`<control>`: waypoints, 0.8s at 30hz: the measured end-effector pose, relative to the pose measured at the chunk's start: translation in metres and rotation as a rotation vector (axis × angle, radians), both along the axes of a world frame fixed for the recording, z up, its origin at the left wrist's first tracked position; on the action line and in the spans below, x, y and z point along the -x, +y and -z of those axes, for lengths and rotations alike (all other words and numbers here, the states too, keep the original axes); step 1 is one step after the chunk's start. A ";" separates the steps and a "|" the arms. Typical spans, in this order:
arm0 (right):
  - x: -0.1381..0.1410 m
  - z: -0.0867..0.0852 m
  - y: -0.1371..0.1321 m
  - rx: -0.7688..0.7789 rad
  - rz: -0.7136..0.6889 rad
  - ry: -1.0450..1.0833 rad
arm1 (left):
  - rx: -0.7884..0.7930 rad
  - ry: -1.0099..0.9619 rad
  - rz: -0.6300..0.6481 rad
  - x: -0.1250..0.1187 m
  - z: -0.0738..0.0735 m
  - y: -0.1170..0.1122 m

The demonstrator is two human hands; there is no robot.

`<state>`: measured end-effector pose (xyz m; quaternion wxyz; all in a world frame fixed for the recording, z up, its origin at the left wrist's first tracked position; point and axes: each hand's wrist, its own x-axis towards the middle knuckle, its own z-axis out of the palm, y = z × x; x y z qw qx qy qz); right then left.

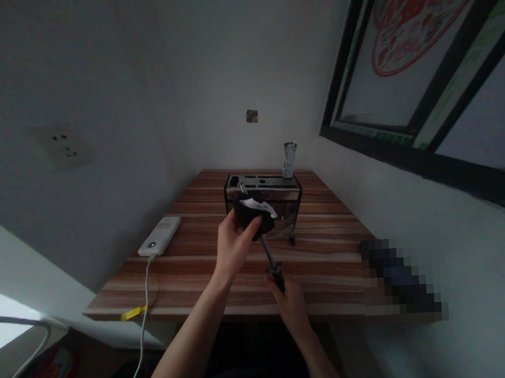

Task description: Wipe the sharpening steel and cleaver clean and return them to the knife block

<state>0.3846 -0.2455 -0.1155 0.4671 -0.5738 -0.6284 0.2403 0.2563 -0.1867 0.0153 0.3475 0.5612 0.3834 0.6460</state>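
gripping dark-handled tool [274,269], black object [246,214], near rack [273,182]

The left hand [230,244] grips a folded black piece with a crumpled white part [246,213] across the metal shaft of a dark-handled tool [269,255], which shows above and below it; the right hand's [292,303] fingers close around the handle. Behind them, a black-and-silver rectangular rack [273,182] stands on the brown striped wood-grain tabletop [327,224], with an upright silvery wrinkled object [289,159] at its right end. Leftward lies a white rectangular device [163,234] with a white cable [146,292].
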 end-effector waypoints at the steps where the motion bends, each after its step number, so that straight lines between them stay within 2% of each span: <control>1: 0.000 0.000 0.000 -0.005 0.000 0.008 | 0.009 0.019 0.003 -0.001 0.004 -0.002; 10: -0.001 -0.003 0.000 0.007 -0.036 0.029 | 0.084 0.049 0.054 -0.009 0.032 -0.013; 16: -0.001 -0.004 0.001 0.025 -0.057 0.059 | 0.108 0.130 0.064 -0.015 0.046 -0.021; 24: -0.002 -0.002 0.001 0.012 -0.038 0.016 | 0.123 0.119 0.094 -0.020 0.065 -0.031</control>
